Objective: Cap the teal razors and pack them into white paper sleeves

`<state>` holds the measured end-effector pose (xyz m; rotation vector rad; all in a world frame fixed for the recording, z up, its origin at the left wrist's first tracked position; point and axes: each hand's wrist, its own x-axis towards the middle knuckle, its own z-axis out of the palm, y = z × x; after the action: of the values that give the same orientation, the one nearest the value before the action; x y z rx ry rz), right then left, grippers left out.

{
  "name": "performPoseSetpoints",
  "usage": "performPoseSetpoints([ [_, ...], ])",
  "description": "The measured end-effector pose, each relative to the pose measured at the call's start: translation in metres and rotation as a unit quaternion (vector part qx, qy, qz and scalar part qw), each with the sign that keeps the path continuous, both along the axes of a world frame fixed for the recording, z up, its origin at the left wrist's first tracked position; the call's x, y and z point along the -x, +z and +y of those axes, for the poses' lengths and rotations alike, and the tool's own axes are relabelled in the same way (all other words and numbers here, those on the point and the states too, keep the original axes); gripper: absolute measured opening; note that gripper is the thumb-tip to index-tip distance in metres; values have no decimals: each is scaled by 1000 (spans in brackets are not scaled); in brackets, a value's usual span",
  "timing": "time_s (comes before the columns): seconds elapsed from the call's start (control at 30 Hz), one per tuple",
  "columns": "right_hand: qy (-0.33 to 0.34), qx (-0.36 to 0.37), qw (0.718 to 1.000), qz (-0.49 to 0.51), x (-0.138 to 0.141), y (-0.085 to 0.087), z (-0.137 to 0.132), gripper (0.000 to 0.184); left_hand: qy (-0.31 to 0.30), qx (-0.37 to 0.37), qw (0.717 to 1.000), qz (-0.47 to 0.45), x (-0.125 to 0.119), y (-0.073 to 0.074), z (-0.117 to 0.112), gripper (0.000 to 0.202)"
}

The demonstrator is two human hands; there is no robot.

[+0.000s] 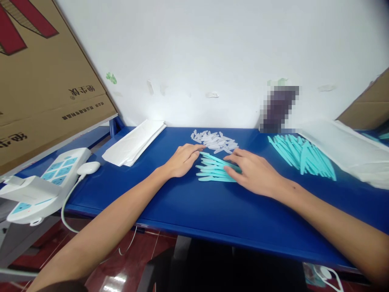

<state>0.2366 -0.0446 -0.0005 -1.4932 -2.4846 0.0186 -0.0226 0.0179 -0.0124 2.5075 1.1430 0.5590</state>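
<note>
My left hand (182, 160) rests at the left ends of a small group of slim turquoise plastic sticks (209, 172), shaped like eyebrow razors. Its fingers are stretched out, with the tips at the near edge of a pile of small translucent caps (217, 141). Over the right ends of the same sticks lies my right hand (252, 172), thumb and fingers apart, touching them from above. The hand hides those ends. Farther right, a larger pile of matching turquoise sticks (302, 156) lies on the blue table (194, 207).
White flat bags (135, 142) lie at the back left, and a white plastic sheet (343, 148) at the right. A power strip (57, 170) with a white adapter and cable sits at the left edge. A cardboard box (51, 77) stands behind it. A blurred dark object (281, 107) leans on the wall.
</note>
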Motion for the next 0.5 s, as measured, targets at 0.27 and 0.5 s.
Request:
performPoseSetpoints([
  [0.27,24,38,999,1,-5,1,-2,70,-114,-5,993,9,-7,7,-12,50],
  [0.5,68,72,995,14,-5,9,-4,42,-144,-1,989,25,-13,7,-19,70],
])
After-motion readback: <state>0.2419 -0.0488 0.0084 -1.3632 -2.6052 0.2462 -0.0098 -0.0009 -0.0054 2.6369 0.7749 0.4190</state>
